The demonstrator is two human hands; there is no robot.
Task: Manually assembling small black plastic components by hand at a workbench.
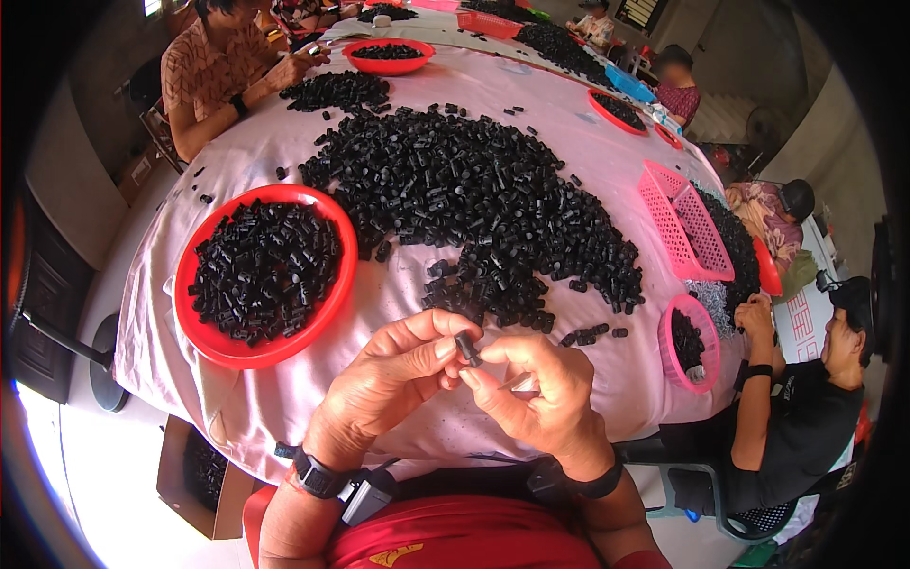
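Between the thumb and fingers of my left hand point(393, 372) is a small black plastic cylinder point(466, 347), held tilted above the near part of the table. My right hand point(550, 389) is closed close beside it, thumb tip by the cylinder's lower end. A thin greyish strip point(518, 380) shows between the right thumb and fingers; its kind is too small to tell. Just beyond my hands spreads a large heap of similar black cylinders point(474, 190). To the left stands a round red tray point(348, 280) full of them.
Pink cloth covers the table point(398, 417). A pink mesh basket point(684, 223) and a round pink basket point(709, 356) stand at the right. Another red tray point(389, 64) sits at the far side. Several people work around the table, one point(801, 398) at my right. A cardboard box point(194, 484) stands at lower left.
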